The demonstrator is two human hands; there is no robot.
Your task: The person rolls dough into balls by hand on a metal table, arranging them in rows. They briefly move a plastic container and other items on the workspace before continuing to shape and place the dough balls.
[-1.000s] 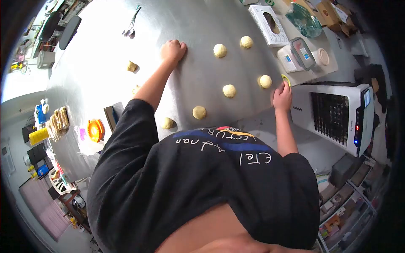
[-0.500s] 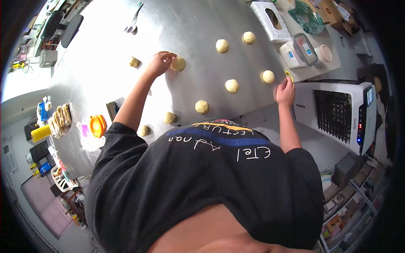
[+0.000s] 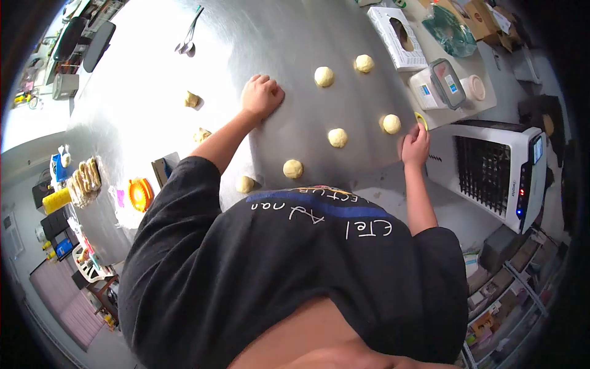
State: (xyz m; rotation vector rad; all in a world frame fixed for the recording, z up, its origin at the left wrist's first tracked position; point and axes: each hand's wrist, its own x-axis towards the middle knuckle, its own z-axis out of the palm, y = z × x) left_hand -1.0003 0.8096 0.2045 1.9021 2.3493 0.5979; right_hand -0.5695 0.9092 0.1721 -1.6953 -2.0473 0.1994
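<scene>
Dough ball is sitting hidden under cupped left hand (image 3: pixel 262 96) on steel table (image 3: pixel 307 37); right hand (image 3: pixel 416 144) is gripping yellow-green ring (image 3: pixel 421 120) at table edge.

Glare-lit steel table (image 3: pixel 147 67), white air cooler (image 3: pixel 491 166) beside, cluttered shelves (image 3: pixel 504 295) below.

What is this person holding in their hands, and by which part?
Hard to tell. The left hand lies palm-down on the steel table, hiding anything beneath. The right hand touches a small yellow object with its fingertips.
</scene>
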